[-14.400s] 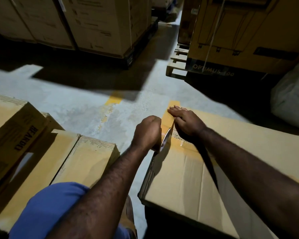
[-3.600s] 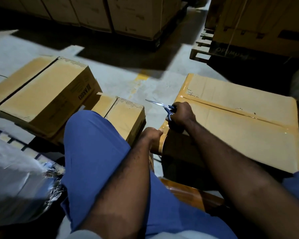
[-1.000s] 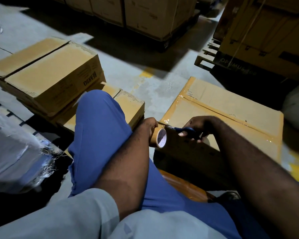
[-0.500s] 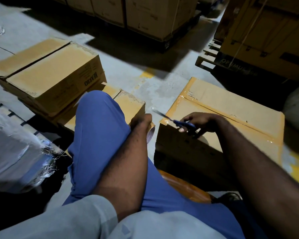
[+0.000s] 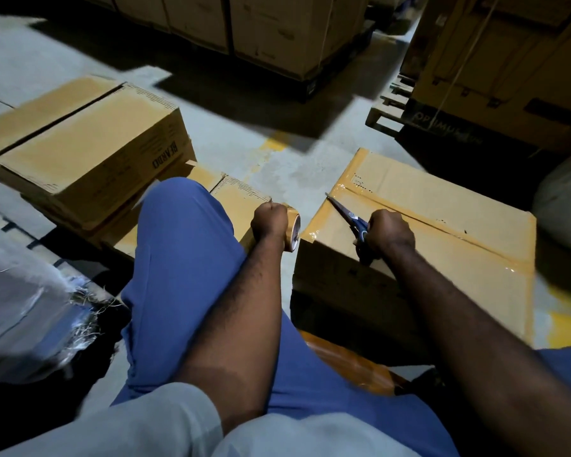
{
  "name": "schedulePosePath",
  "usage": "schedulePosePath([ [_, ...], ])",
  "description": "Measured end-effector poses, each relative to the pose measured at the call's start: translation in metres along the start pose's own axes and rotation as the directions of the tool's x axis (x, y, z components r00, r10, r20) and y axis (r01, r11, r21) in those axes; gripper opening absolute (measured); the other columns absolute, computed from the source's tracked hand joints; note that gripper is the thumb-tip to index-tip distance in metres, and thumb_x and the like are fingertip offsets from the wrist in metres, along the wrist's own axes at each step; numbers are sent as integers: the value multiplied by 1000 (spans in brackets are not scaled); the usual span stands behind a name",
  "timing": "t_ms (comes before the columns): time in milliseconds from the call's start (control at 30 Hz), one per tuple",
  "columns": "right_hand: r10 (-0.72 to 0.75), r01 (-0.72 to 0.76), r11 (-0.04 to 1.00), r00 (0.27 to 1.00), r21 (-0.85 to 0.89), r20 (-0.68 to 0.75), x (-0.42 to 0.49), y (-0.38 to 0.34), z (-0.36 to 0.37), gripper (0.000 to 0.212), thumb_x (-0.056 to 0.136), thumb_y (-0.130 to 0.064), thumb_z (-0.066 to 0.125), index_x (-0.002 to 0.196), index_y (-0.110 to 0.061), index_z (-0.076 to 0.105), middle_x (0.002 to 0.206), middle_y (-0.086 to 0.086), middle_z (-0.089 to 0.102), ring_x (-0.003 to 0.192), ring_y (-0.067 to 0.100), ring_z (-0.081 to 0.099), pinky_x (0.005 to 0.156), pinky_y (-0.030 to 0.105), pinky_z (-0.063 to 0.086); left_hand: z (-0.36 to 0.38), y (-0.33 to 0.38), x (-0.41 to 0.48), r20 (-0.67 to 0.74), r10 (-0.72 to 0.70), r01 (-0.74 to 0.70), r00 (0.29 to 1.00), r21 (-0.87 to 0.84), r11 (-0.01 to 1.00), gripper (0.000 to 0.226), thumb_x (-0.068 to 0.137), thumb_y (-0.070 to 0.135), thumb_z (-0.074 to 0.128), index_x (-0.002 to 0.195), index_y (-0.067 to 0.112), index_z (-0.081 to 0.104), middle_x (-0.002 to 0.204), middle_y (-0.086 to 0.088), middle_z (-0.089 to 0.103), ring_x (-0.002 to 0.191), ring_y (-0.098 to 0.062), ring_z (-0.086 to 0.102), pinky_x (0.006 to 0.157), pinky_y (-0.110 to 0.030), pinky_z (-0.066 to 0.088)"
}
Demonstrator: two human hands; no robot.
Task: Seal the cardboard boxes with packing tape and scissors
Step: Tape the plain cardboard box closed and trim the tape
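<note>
Item: large brown cardboard box [image 5: 459, 206], on the grey concrete floor [image 5: 244, 150] in front of the seated person. Glossy tan tape runs along its centre seam and wraps over the near left corner.

Item: roll of tan packing tape [image 5: 294, 233], gripped in the left hand [image 5: 270, 222], whose fingers are curled tight round the rim. A second ago the roll sat against the box's near corner with a strand stretched to it. Now it is held apart from the box, beside the blue-trousered knee [image 5: 185, 245], with no strand visible between them.

Item: blue-handled steel scissors [image 5: 347, 216], held in the right hand [image 5: 391, 233], whose fingers are closed round the handles. How they thread the loops cannot be told. A second ago the blades met the strand at the roll. Now they lie together, pointing up-left over the box top.

Assessment: the strand looks cut, so this run of tape is free of the roll. The box is likely close to sealed, with only the loose end left to smooth down.

Item: brown cardboard box printed "BEARDO" [image 5: 86, 150], stacked to the left with its top seam dark and apparently untaped, so probably awaiting its turn.
</note>
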State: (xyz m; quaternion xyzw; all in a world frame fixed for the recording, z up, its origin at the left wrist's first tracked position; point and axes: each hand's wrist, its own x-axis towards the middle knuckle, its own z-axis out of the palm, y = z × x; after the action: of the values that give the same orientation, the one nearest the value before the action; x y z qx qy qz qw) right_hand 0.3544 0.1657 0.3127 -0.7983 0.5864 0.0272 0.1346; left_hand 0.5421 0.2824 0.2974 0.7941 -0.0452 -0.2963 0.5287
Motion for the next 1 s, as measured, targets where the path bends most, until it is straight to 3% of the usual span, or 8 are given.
schedulePosePath([
  [200,-54,56,998,996,-28,72,10,-8,-10,17,85,-15,76,98,-7,70,95,14,70,80,29,68,67,38,61,5,-1,2,-14,5,-6,1000,-61,998,21,94,20,51,97,11,69,101,-12,70,93,-36,65,85,-45,59],
  [300,-58,71,993,990,-97,129,3,-12,-14,18,84,-16,78,97,-6,71,90,12,68,77,29,70,70,42,63,5,-2,3,-20,-6,4,1000,-100,995,16,93,17,51,93,14,67,102,-11,70,94,-35,65,86,-45,59],
  [433,-191,157,948,976,-276,-103,-10,-22,-12,19,86,-24,77,98,-12,68,85,9,63,75,28,64,66,39,58,5,-1,6,-82,-24,12,996,-137,990,19,93,17,49,92,15,68,104,-10,71,94,-33,65,86,-46,60],
  [567,-330,329,944,940,-24,-89,-16,-58,6,15,91,-32,66,103,-25,72,97,6,71,85,30,68,74,38,57,4,2,6,-159,-37,3,987,-209,978,24,93,13,46,97,16,69,106,-7,71,96,-29,65,88,-44,59],
  [667,-285,289,927,957,240,-50,-19,-84,29,25,92,-46,63,106,-30,76,107,0,74,100,27,67,76,33,49,2,3,2,-206,-44,-10,978,-255,967,26,90,14,47,99,21,70,107,-3,71,97,-27,64,87,-43,59],
  [867,-301,303,953,953,-26,38,-25,-98,61,19,89,-25,69,106,-30,74,110,4,66,103,30,63,75,34,46,-2,1,2,-235,-68,5,970,-257,967,25,88,16,49,97,23,71,106,-3,71,96,-29,65,87,-45,59],
  [1000,-366,366,924,930,-106,21,-25,-90,67,38,95,-17,64,129,-34,65,121,10,60,110,33,60,80,39,50,1,2,2,-222,-55,0,973,-241,971,26,89,16,50,101,21,72,108,-4,72,97,-30,65,87,-46,58],
])
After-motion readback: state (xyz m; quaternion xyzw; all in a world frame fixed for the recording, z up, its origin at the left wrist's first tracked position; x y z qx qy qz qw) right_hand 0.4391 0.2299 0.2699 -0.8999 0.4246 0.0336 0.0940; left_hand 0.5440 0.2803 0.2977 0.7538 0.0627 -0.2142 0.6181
